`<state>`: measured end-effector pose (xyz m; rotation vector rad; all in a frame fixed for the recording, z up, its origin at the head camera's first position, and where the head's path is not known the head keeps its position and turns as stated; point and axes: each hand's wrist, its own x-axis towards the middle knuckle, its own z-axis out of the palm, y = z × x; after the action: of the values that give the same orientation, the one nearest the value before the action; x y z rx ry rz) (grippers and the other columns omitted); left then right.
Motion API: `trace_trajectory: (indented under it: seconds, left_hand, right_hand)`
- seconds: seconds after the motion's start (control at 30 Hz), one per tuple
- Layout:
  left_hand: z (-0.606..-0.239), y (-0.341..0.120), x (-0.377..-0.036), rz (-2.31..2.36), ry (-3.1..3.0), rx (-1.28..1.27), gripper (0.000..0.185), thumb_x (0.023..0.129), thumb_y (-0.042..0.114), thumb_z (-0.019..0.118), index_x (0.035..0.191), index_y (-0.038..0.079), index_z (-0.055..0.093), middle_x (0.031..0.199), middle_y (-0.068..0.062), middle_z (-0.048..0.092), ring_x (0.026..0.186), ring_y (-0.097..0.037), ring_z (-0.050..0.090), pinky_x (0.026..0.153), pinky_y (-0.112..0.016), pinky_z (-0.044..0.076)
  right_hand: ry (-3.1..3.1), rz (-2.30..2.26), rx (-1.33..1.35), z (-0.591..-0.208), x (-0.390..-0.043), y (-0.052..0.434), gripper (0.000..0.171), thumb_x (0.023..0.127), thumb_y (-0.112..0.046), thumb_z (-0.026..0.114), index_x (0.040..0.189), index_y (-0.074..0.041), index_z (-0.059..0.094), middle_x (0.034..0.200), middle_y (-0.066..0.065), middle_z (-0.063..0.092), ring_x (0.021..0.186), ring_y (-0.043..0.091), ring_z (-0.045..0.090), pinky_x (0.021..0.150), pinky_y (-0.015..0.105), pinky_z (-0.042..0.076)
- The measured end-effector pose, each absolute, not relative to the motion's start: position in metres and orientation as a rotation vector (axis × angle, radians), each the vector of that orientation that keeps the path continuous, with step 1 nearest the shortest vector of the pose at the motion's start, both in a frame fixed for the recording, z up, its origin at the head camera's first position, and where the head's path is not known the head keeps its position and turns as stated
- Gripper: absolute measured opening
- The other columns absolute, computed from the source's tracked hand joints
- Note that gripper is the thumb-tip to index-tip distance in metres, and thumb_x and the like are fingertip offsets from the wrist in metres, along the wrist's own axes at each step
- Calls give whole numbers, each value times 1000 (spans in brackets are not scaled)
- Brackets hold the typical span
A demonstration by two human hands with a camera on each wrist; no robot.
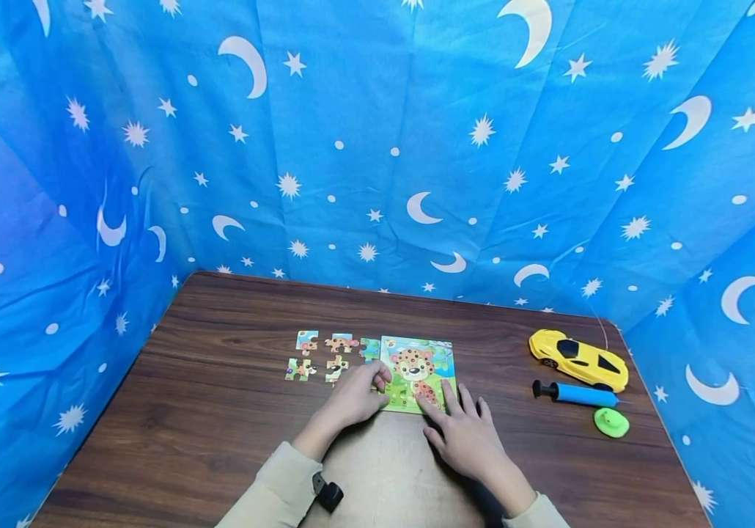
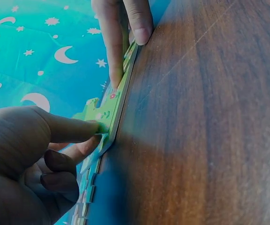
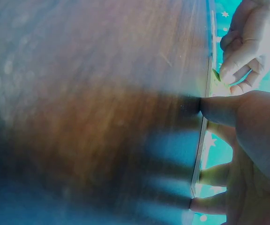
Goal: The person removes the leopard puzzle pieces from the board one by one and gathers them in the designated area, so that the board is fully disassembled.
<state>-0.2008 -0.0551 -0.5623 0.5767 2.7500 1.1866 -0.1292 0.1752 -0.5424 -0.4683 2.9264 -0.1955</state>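
Observation:
A leopard jigsaw board (image 1: 417,367) lies mid-table. My left hand (image 1: 380,381) is curled at its left edge. In the left wrist view the thumb and forefinger of my left hand (image 2: 97,133) pinch a green puzzle piece (image 2: 104,115) at the board's corner. My right hand (image 1: 450,402) lies flat with straight fingers on the board's near right part. In the right wrist view the thumb of my right hand (image 3: 205,154) touches the thin board edge (image 3: 205,93). Several loose puzzle pieces (image 1: 325,356) sit just left of the board.
A yellow toy car (image 1: 578,358), a blue hand pump (image 1: 578,394) and a green disc (image 1: 611,423) lie at the right of the wooden table (image 1: 219,411). Blue moon-and-star cloth (image 1: 377,147) walls the table on three sides.

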Motion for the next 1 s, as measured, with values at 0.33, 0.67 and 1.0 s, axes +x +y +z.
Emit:
trace_trajectory:
  seconds: [0.33,0.67,1.0]
  left_hand:
    - [-559,-61,-197,1389,2713,557,15,89,11,78,97,22,71,82,15,66,70,-4,59,71,-30,47]
    - [-543,-104,-183,1535,2657,436,12,92,10,77,100,20,75,85,12,69,53,-6,51,51,-26,42]
    - [-541,-167,-176,1453,2782,243,12,90,13,81,95,23,77,83,12,72,54,-9,51,55,-28,41]
  right_hand:
    - [2923,-163,-464,-546,-130,177,52,104,-46,59,154,-36,51,163,20,35,147,48,33,107,75,29]
    - [2926,-184,-467,-543,-128,176,53,105,-45,59,155,-37,49,163,20,35,147,49,33,107,75,28]
    - [2926,-211,-474,-541,-129,177,52,105,-45,59,155,-35,50,163,20,36,147,49,33,107,75,28]
